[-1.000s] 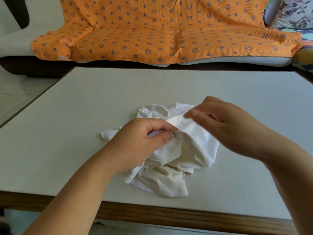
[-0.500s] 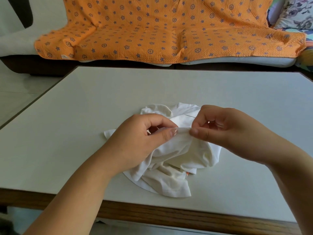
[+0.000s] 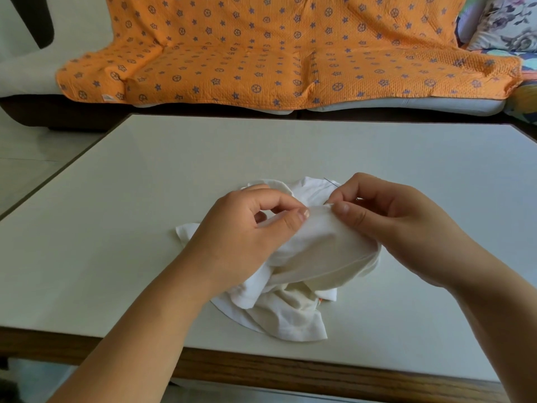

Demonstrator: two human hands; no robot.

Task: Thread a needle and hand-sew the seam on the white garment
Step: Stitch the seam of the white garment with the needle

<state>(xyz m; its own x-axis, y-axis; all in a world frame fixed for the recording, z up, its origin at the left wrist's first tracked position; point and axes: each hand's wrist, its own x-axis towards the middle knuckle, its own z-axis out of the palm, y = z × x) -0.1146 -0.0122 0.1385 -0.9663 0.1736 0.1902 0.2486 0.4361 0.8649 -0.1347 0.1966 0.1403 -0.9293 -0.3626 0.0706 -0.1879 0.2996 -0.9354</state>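
The crumpled white cloth garment (image 3: 319, 251) lies in a heap on the tabletop, about midway along its near edge and just short of it. One fold is lifted clear of the heap. The left hand (image 3: 247, 228) pinches this fold between curled thumb and forefinger. The right hand (image 3: 392, 216) pinches the same fold just beside it, thumb tip close to the left thumb tip and the other fingers curled in. A thin dark line (image 3: 331, 182) projects from behind the right forefinger over the cloth; needle or thread cannot be told. The pale matte table (image 3: 174, 170) has a brown wooden edge (image 3: 261, 370) on the near side. Beyond the far edge, an orange quilted cover with blue stars (image 3: 276, 53) drapes a sofa.
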